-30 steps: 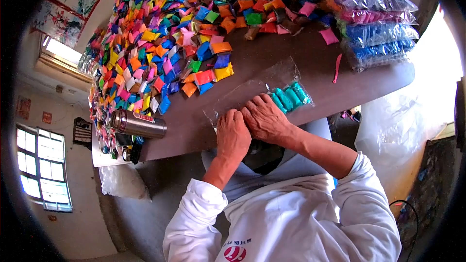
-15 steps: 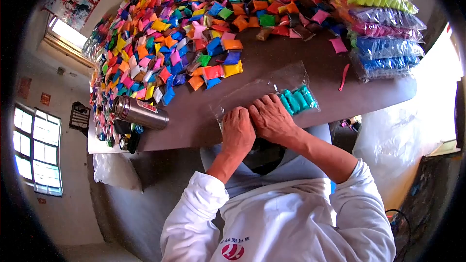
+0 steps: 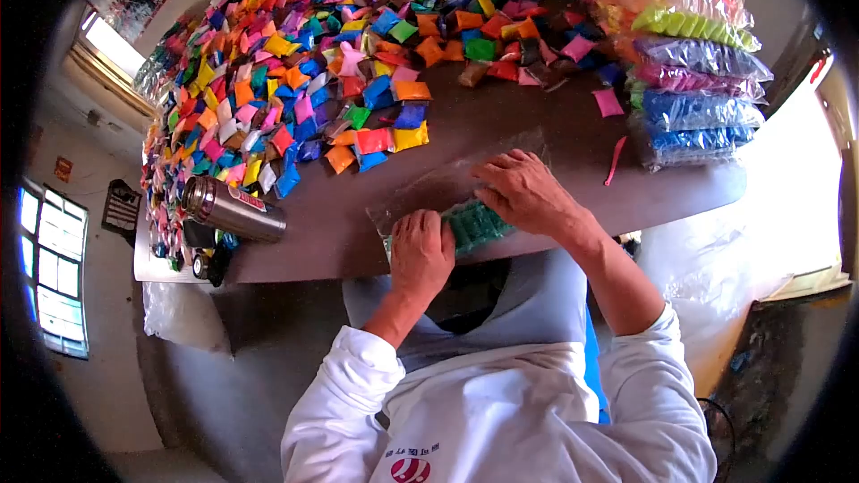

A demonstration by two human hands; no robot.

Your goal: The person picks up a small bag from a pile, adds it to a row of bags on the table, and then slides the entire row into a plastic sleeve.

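Observation:
A clear plastic bag [image 3: 420,184] lies near the table's front edge, with a row of teal-green packets [image 3: 479,225] inside its near part. At the bag's left end, my left hand [image 3: 422,246] is closed with curled fingers gripping the film, its thumb beside the packets. My right hand [image 3: 528,195] reaches over the right end of the row, fingers bent and pointing left. It appears closed on the film, though its palm side is hidden. Part of the packet row is covered by that hand.
Many small colourful packets [image 3: 304,107] spread over the far and left table. Bagged packets [image 3: 702,112] are stacked at the right, near a pink strip [image 3: 616,161]. A steel flask [image 3: 234,208] lies at the left, above a black object with a round end [image 3: 208,266].
The teal packets now sit farther left, between my hands and under film. My right hand has moved right and up from beside my left hand. The camera view has shifted slightly.

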